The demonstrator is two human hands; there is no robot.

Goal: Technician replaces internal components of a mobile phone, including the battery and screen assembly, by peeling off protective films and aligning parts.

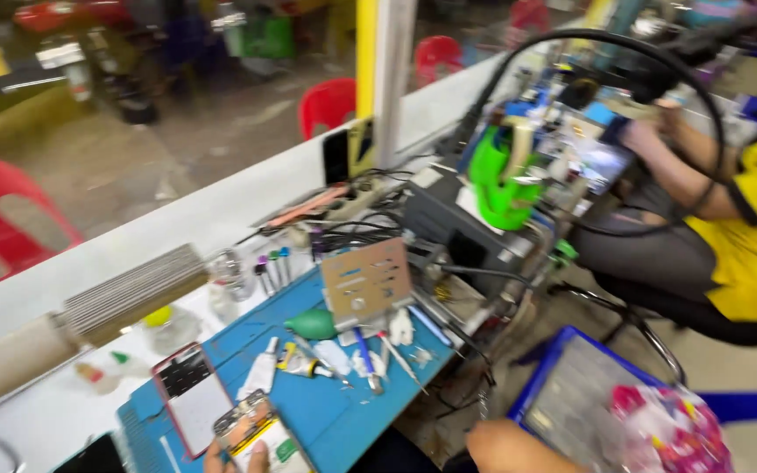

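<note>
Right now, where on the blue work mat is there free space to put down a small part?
The blue mat is bare along its near right part, between the opened phone in the left hand and the tweezers. It is crowded farther back: tubes, a green blower bulb and a metal plate. A phone with a red frame takes the mat's left side.

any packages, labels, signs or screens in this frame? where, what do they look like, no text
Opened phone: bottom edge, under the left hand; rectangular, insides showing, with a green patch.
Red-rimmed phone: on the blue mat, flat; dark top, white lower face.
Blue-framed tablet: lower right, by the right hand; grey screen.
Patterned plastic bag: on the tablet's right corner; pink, multicoloured.
Lit screen: upper right, before a person in yellow; blurred.
</note>
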